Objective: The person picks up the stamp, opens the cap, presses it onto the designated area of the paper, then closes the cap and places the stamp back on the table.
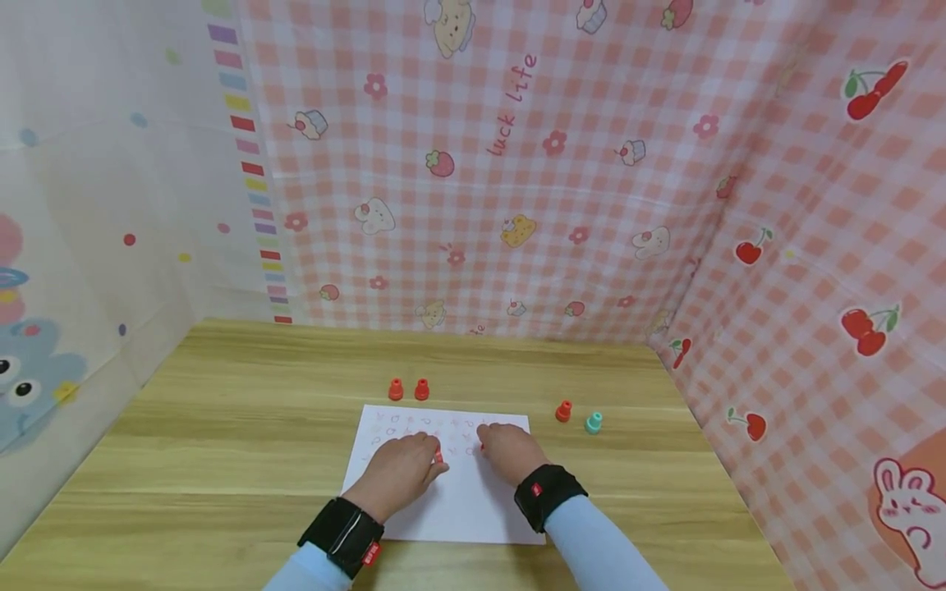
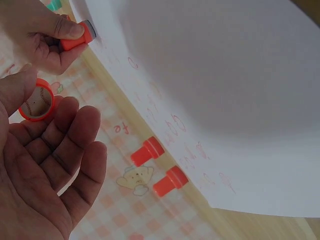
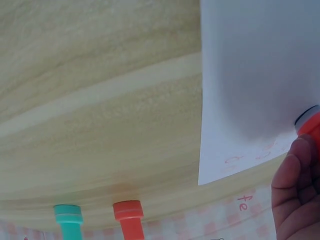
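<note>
My left hand (image 1: 399, 469) is above the white paper (image 1: 473, 513), pinching a red toy stamp (image 2: 37, 102) between thumb and fingers. That stamp's round face, with a baseball design, shows in the left wrist view. Further right, my right hand (image 1: 512, 453) grips a second red stamp (image 2: 75, 37), its grey-edged end turned toward the paper. In the right wrist view, this stamp (image 3: 311, 122) is cut off by the frame's edge. Rows of small, faint printed marks (image 2: 175, 122), mostly reddish, run along the paper's far part.
Two red stamps (image 1: 396, 390) stand upright beyond the paper's far left edge. To the right of the paper are another red stamp (image 1: 564, 411) and a teal stamp (image 1: 594, 423). The wooden table (image 1: 222, 435) meets a pink checked cloth (image 1: 473, 246) at the back.
</note>
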Available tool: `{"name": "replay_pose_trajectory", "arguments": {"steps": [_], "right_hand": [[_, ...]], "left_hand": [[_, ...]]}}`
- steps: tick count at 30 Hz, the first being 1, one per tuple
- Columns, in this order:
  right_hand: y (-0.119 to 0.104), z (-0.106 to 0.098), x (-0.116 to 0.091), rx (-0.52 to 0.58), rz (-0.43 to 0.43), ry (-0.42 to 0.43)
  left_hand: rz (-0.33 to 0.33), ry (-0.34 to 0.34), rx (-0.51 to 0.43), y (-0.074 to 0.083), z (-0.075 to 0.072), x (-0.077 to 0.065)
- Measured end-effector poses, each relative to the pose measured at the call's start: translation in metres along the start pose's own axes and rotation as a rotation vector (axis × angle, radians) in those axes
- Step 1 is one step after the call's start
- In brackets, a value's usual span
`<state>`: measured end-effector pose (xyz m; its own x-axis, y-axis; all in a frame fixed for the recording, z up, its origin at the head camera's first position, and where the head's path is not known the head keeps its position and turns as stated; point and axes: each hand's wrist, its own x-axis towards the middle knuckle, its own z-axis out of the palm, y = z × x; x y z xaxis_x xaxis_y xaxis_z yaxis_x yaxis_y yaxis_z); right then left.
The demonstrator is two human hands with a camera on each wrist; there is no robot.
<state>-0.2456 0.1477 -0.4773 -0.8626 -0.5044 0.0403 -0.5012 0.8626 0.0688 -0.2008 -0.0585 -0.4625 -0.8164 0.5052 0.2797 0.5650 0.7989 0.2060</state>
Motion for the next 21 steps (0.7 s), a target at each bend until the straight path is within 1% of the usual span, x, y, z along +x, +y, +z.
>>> {"name": "replay_pose_trajectory", "arguments": {"steps": [6,11,16,21], "right_hand": [[0.0058,0.0067,0.0039,-0.005,-0.04,0.02],[0.0052,0.0031,0.0041,0.001,-0.024,-0.002],[0.0049,0.0037,0.0042,0.01,-0.012,-0.017],[0.0045,0.0055,0.0037,0.017,-0.002,-0.029]], "left_hand": [[0.004,0.007,0.005,-0.0001,0.0029,0.0009],[0.004,0.002,0.014,-0.0003,0.0031,0.0017],[0.004,0.0,0.006,-0.0004,0.0042,0.0027],[-0.005,-0.025,0.006,-0.0007,0.0059,0.0028]]}}
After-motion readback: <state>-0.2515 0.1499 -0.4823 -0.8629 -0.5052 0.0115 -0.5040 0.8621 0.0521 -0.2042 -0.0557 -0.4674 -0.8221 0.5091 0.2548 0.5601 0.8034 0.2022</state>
